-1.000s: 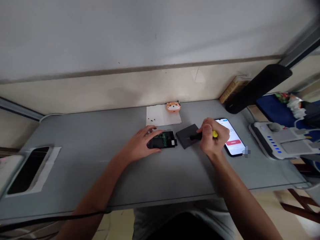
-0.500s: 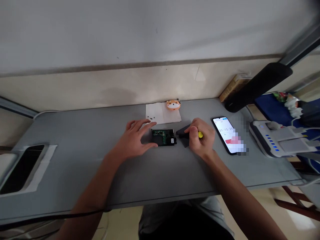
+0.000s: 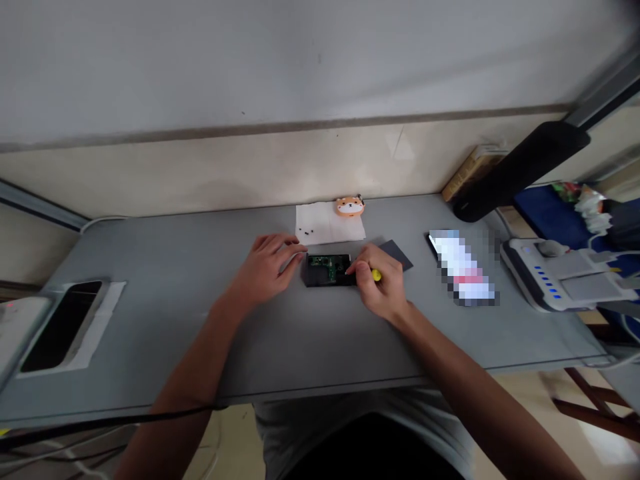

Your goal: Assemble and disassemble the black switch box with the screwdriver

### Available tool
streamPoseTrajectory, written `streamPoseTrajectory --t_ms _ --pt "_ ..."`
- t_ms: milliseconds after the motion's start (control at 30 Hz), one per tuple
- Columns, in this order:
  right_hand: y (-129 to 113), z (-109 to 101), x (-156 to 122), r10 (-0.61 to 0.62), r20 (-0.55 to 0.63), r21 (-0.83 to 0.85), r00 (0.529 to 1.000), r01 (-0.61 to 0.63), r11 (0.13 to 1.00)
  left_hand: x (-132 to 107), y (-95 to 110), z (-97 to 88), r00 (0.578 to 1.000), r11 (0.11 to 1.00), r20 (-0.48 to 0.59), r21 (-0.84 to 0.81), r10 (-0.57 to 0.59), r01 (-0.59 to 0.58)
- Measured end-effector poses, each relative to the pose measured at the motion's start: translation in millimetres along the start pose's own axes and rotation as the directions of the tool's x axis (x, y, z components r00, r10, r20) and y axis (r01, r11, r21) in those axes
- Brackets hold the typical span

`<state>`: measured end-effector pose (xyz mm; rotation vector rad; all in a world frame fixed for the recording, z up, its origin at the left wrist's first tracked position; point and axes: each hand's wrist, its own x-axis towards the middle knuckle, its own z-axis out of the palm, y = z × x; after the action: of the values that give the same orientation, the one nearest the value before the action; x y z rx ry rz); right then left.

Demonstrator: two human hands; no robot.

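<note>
Two hands at a green board in a black case

The board lies long way side to side on the gray table. The left hand is open at its left end. The right hand grips a yellow screwdriver, pointing left at its right end.

Soft even light, faint shadows, fisheye-bent edges
</note>
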<state>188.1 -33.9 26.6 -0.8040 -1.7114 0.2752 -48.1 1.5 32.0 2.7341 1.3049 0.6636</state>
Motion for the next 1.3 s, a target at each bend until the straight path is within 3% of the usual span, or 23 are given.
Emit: streamPoseTrajectory --t_ms 133,300,400,633,733,833,900,1033,1100,1167,1300 --pt "0 0 -1 0.024 -0.016 -0.001 1.000 -0.024 1.000 -1 7 0.9 0.999 0.998 0.011 -0.041 0.041 -0.040" --pt "4 -7 3 0.172 -0.147 0.019 0.974 -0.171 0.985 -2 19 8.4 0.992 0.992 0.107 -0.113 0.060 -0.048" --pt "7 -8 5 0.245 -0.212 0.068 0.946 -0.236 0.969 0 22 16.7 0.991 0.988 0.111 -0.140 0.073 -0.057" --pt "9 -11 9 0.305 -0.280 0.103 0.910 -0.287 0.952 2 11 17.6 0.997 0.982 0.063 -0.188 0.042 -0.030" --pt "13 -17 14 0.373 -0.338 0.086 0.864 -0.367 0.926 14 4 15.3 1.000 0.985 0.027 -0.171 0.006 -0.002" --pt "23 -25 20 0.502 -0.406 0.129 0.763 -0.496 0.859 43 2 20.5 0.998 0.988 0.034 -0.148 0.058 -0.052" --pt "30 -29 22 0.613 -0.435 0.233 0.660 -0.575 0.784 69 2 28.8 0.992 0.986 0.069 -0.141 0.102 -0.092" --pt "35 -33 27 0.862 -0.380 0.484 0.336 -0.721 0.495 107 3 45.4 0.988 0.990 0.126 -0.121 0.092 -0.076" --pt "31 -34 30 0.917 -0.333 0.537 0.218 -0.756 0.375 114 3 47.3 0.982 0.991 0.159 -0.105 0.099 -0.083" --pt "26 -35 33 0.935 -0.308 0.547 0.179 -0.771 0.327 111 4 43.6 0.979 0.995 0.185 -0.069 0.082 -0.070" --pt "20 -36 34 0.941 -0.298 0.530 0.163 -0.791 0.305 77 20 28.8 0.986 0.998 0.168 -0.066 -0.011 0.022"
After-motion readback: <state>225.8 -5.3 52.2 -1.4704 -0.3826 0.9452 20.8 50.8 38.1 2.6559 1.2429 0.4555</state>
